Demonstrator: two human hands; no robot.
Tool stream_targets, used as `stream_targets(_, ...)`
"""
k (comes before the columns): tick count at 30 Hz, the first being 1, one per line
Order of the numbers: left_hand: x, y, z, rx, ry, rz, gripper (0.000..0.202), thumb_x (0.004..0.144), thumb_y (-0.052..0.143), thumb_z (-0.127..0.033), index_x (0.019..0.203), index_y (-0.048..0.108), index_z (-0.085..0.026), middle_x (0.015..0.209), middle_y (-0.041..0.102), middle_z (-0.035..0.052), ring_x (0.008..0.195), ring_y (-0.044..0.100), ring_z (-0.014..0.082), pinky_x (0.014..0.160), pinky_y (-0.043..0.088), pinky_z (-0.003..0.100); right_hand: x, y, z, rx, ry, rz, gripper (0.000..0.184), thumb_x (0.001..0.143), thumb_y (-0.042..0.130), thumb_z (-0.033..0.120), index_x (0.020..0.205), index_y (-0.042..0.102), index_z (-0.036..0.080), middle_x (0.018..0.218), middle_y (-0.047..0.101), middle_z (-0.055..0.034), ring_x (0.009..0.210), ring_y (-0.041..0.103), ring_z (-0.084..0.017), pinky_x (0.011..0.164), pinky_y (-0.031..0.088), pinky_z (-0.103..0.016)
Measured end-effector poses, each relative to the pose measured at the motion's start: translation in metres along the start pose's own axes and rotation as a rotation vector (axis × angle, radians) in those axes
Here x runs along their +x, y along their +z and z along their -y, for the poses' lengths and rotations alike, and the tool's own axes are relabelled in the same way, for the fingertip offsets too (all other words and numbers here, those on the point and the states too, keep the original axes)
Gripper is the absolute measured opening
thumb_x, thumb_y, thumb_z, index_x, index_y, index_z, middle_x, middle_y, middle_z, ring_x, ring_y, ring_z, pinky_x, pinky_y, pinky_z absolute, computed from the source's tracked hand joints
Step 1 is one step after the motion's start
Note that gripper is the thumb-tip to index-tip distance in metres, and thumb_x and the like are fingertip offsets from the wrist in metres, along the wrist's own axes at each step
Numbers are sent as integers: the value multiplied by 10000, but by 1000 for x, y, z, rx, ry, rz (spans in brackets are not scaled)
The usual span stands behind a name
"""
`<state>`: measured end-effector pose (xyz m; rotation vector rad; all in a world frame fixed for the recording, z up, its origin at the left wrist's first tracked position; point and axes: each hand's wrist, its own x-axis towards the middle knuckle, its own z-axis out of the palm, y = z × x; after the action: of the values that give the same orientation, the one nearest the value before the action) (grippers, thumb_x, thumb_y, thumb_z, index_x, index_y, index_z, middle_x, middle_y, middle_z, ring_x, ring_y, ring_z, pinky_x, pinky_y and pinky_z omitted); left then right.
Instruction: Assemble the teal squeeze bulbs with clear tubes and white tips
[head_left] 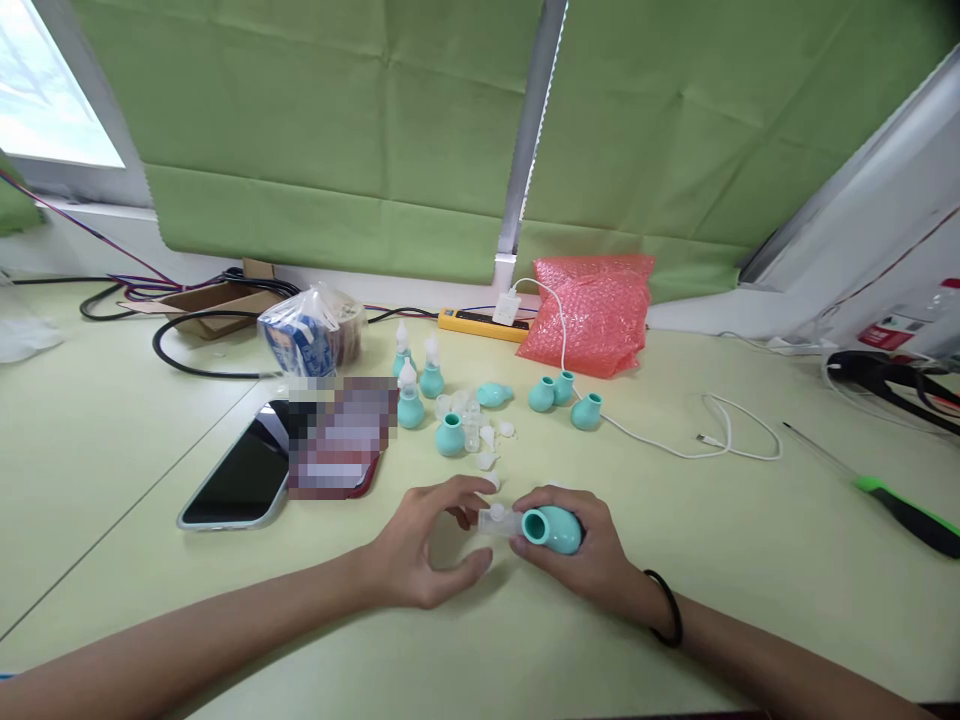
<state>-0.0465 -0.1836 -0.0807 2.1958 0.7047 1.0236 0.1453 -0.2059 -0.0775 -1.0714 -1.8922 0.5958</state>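
My right hand (pixel 592 550) is closed around a teal squeeze bulb (pixel 564 530), its round opening turned to the left. A clear plastic connector (pixel 496 520) sticks out leftward from beside that opening; how it is held is partly hidden. My left hand (pixel 435 540) has thumb and fingers spread around the connector's free end, with a gap showing at the thumb. Beyond the hands stands an open teal bulb (pixel 450 436), beside a heap of clear connectors (pixel 471 425) and several small white tips (pixel 487 437). Three bulbs with white nozzles, one of them a nasal aspirator (pixel 409 400), stand upright farther left.
More teal bulbs (pixel 585 411) are at centre right. Two phones, one a dark-screened phone (pixel 240 475), lie left. Behind are a red bubble-wrap bag (pixel 589 315), a yellow power strip (pixel 472 325) and wrapped rolls (pixel 311 335). A white cable (pixel 660 450) and a screwdriver (pixel 900 505) lie right.
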Motion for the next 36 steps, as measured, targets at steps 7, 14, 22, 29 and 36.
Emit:
stream_targets(7, 7, 1, 2, -399, -362, 230, 208, 727, 547, -264, 843, 579, -95, 715, 587, 42, 623, 525, 115, 532, 428, 203, 0, 1, -1, -43, -249, 2, 197, 660, 601, 154, 839, 542, 214, 699, 610, -18, 590, 554, -126, 538, 437, -232)
stream_targets(14, 6, 0, 4, -384, -353, 263, 243, 694, 589, -274, 859, 609, -97, 742, 608, 49, 656, 540, 137, 578, 445, 228, -1, 1, -3, -47, -359, -6, 285, 652, 546, 73, 901, 545, 214, 734, 597, -36, 627, 564, -130, 525, 439, -220)
stream_targets(22, 7, 1, 5, -491, -382, 257, 271, 679, 617, -291, 868, 644, -99, 713, 618, 45, 625, 525, 134, 541, 430, 216, -1, 0, -6, -59, -350, 16, 280, 647, 517, 62, 884, 559, 205, 745, 591, -38, 636, 572, -132, 531, 442, -221)
stream_targets(29, 7, 2, 6, -540, -464, 282, 262, 668, 625, -301, 823, 651, -91, 563, 543, -2, 472, 423, 71, 423, 343, 175, -1, 0, -6, -61, -328, 22, 259, 656, 515, 72, 871, 554, 210, 737, 594, -35, 630, 570, -132, 526, 438, -221)
stream_targets(36, 7, 5, 10, -559, -508, 240, 367, 609, 674, -296, 916, 637, -99, 635, 595, 32, 482, 465, 85, 442, 393, 199, 0, -1, -5, -39, -306, 20, 245, 664, 534, 89, 872, 541, 217, 728, 604, -33, 635, 567, -139, 543, 443, -233)
